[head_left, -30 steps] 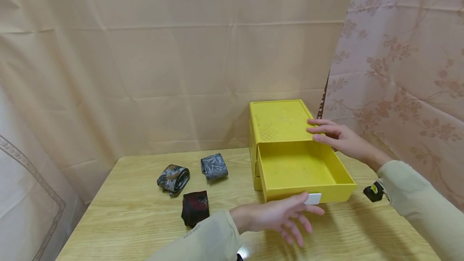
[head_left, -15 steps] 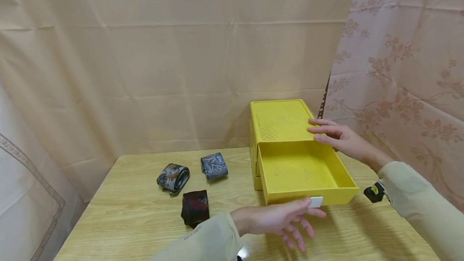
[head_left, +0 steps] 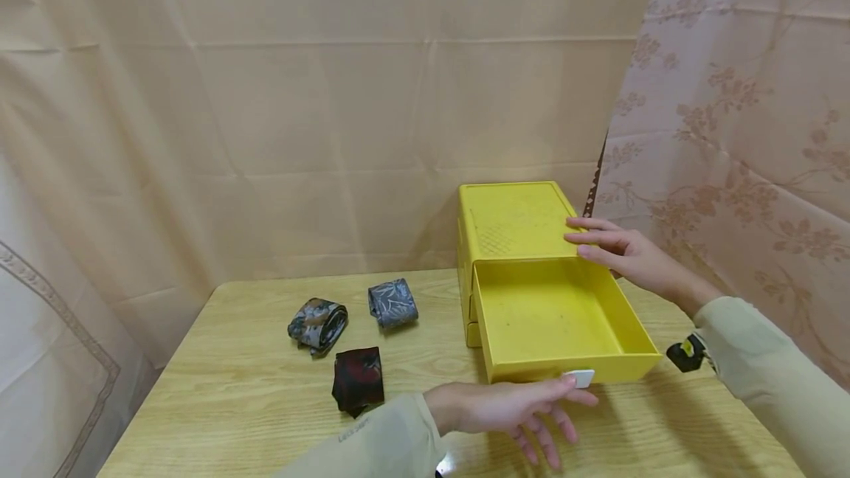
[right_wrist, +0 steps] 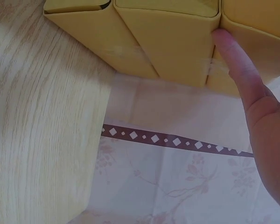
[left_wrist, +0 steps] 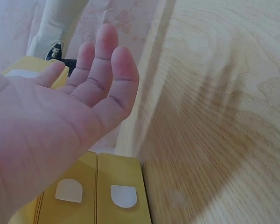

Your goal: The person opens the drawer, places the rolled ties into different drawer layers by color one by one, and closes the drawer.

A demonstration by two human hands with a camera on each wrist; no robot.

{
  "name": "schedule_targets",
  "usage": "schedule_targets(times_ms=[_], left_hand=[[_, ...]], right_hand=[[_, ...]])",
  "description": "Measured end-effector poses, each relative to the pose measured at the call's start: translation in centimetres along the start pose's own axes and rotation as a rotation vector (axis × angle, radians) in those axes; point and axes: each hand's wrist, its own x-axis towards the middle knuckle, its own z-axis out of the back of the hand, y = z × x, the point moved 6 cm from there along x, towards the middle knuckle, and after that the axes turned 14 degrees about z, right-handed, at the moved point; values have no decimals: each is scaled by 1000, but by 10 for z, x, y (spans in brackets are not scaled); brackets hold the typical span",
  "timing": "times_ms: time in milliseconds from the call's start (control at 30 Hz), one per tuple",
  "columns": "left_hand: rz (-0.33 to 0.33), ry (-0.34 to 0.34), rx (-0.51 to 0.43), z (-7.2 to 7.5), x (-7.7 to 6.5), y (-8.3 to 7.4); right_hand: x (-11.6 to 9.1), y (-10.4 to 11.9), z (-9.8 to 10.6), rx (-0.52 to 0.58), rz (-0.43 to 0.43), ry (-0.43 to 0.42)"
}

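A yellow drawer cabinet (head_left: 514, 216) stands at the table's back right, its top drawer (head_left: 558, 319) pulled far out with nothing inside. My left hand (head_left: 508, 408) pinches the white drawer handle (head_left: 584, 378) between thumb and index finger; the other fingers spread loosely below. Two lower drawers with white tabs, such as the lower drawer (left_wrist: 123, 191) in the left wrist view, are closed. My right hand (head_left: 624, 251) rests extended fingers along the cabinet's top right edge. In the right wrist view, one finger (right_wrist: 238, 58) touches the cabinet's side.
Left on the wooden table (head_left: 226, 389) lie three rolled neckties: a patterned grey-brown necktie (head_left: 317, 324), a blue-grey necktie (head_left: 393, 305) and a dark red necktie (head_left: 358, 378). A beige curtain (head_left: 319, 109) hangs behind, a flowered curtain (head_left: 744, 116) at right.
The top drawer has slid a little further out toward me, my left hand moving with its handle. My right hand has stayed at the cabinet's edge.
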Motion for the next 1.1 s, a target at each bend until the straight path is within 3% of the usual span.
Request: schedule_targets(times_ms=[400, 733, 1100], left_hand=[[24, 0, -26, 0, 0, 3], [9, -16, 27, 2, 0, 8], [47, -10, 42, 16, -15, 36]], right_hand=[[0, 0, 0, -4, 8, -8], [0, -1, 0, -13, 2, -7], [0, 1, -1, -3, 13, -10]])
